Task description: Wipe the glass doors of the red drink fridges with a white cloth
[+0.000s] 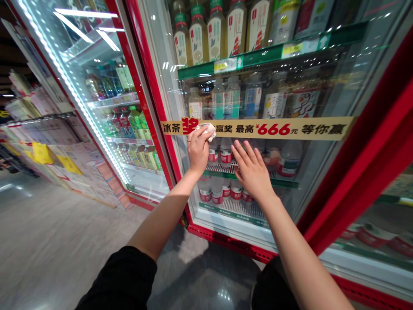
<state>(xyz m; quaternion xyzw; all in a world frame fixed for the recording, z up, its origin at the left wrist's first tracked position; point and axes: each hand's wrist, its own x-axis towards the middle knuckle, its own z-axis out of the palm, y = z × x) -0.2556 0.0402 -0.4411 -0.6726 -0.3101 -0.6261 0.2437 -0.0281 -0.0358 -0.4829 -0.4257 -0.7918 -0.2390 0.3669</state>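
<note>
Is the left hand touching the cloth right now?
Touching. The head view shows the left hand with its fingers lying over the cloth, which bunches out beside them.

Polished gray floor stretched across the shop.
A white LED strip lit the left red-framed drinks refrigerator, tube-light reflections crossed its glass, and stacked cartons with yellow signs stood farther left.

Yellow door strip reads "冰茶 奖", a covered bit, then "赢奖 最高 ¥666元 等你赢"; blue-labelled bottle says "SODA", white-labelled bottle behind the glass shows "茶".
</note>
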